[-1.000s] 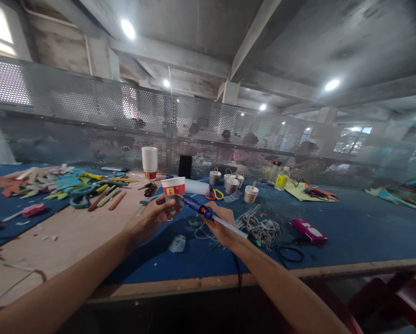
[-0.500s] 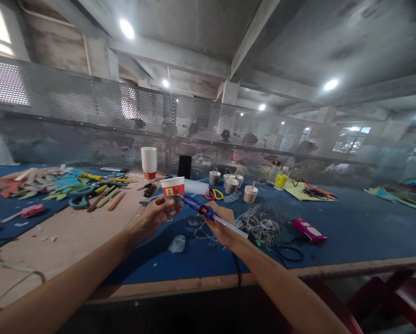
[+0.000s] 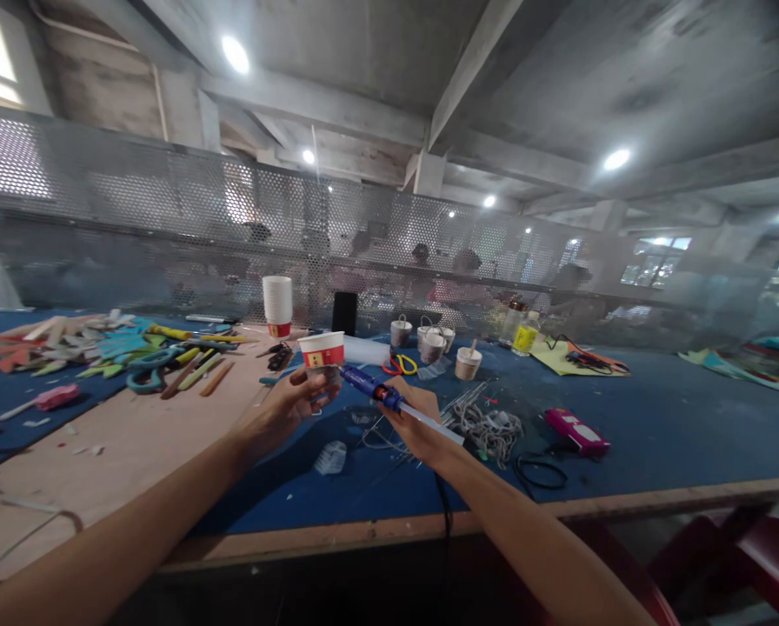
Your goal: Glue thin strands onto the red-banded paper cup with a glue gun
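My left hand (image 3: 289, 405) is closed round the lower part of a white paper cup (image 3: 322, 350) with a red band, held upright above the blue table top (image 3: 656, 417). My right hand (image 3: 416, 423) grips a blue glue gun (image 3: 377, 394) with a white glue stick sticking out of its back. The gun's nozzle points left and touches the cup's side near its base. A black cord runs from the gun down past my right forearm.
A stack of paper cups (image 3: 278, 303) stands behind. Coloured foam shapes, sticks and scissors (image 3: 143, 369) lie left on a brown board. Small cup buckets (image 3: 432, 345), wire pieces (image 3: 487, 423), a pink tool (image 3: 576, 432) and bottles (image 3: 525, 334) lie right. People sit behind a mesh screen (image 3: 168, 235).
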### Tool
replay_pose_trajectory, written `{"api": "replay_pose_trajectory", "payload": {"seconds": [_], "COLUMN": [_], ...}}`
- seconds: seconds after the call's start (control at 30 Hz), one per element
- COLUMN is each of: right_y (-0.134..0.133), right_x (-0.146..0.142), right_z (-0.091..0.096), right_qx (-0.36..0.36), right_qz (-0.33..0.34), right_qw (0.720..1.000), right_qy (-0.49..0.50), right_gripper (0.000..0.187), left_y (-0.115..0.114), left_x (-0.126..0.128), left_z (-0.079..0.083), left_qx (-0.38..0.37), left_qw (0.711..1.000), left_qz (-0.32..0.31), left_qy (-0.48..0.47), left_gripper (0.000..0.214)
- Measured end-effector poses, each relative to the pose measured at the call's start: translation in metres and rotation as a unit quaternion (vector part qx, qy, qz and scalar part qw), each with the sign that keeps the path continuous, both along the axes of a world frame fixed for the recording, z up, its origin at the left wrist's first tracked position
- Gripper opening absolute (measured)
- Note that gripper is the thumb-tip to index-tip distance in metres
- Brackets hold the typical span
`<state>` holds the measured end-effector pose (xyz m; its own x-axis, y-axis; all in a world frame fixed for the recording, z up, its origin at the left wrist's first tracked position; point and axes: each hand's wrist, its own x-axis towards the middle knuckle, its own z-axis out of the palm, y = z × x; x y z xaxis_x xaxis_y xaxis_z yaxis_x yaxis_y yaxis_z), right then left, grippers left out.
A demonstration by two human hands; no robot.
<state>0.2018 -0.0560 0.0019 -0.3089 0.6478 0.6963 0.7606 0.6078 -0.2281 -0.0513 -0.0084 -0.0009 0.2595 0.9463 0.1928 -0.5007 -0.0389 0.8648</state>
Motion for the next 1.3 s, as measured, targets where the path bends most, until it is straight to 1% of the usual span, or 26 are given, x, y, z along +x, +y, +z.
{"api": "replay_pose_trajectory", "payload": {"seconds": [0.2,0.43,0.67,0.9,0.97,1.03,1.1,1.13,1.2,1.27,1.3], "right_y": [-0.001,0.002,0.003,0.004,0.005,0.007,0.011,0.014,0.021,0.031,0.036], "right_x": [0.001,0.002,0.002,0.003,0.001,-0.001,-0.003,-0.003,0.0,0.006,0.01], "right_z": [0.002,-0.001,-0.001,-0.003,-0.004,-0.002,0.002,0.004,0.007,0.006,0.004], "right_qx": [0.0,0.003,-0.004,-0.001,-0.005,-0.029,-0.09,-0.129,-0.204,-0.26,-0.291], "right_qz": [-0.002,-0.004,-0.015,-0.003,0.0,-0.003,0.007,0.019,0.054,0.06,0.051], "right_qw": [1.0,1.0,1.0,1.0,0.999,0.995,0.978,0.961,0.916,0.867,0.848], "right_qy": [0.003,0.004,0.009,0.023,0.039,0.095,0.189,0.243,0.342,0.422,0.44], "right_gripper": [0.013,0.015,0.012,0.015,0.019,0.024,0.032,0.035,0.038,0.037,0.036], "left_y": [0.0,0.0,0.001,0.001,0.001,0.0,0.0,0.0,0.0,0.0,0.0], "left_x": [-0.001,-0.002,-0.002,-0.003,-0.003,-0.002,-0.001,-0.001,0.0,0.0,0.0], "left_z": [-0.001,0.0,0.0,-0.002,-0.002,0.0,0.001,0.001,0.002,0.001,0.001], "left_qx": [-0.003,-0.002,-0.008,-0.001,-0.001,-0.006,-0.015,-0.02,-0.027,-0.027,-0.025], "left_qw": [1.0,1.0,1.0,1.0,1.0,1.0,1.0,1.0,0.999,0.999,0.999], "left_qz": [-0.001,-0.005,-0.011,-0.022,-0.023,-0.018,-0.012,-0.009,-0.003,0.0,0.003], "left_qy": [-0.004,-0.01,-0.014,-0.02,-0.018,-0.018,-0.022,-0.023,-0.024,-0.026,-0.027], "left_gripper": [0.035,0.033,0.03,0.034,0.033,0.033,0.032,0.031,0.029,0.026,0.025]}}
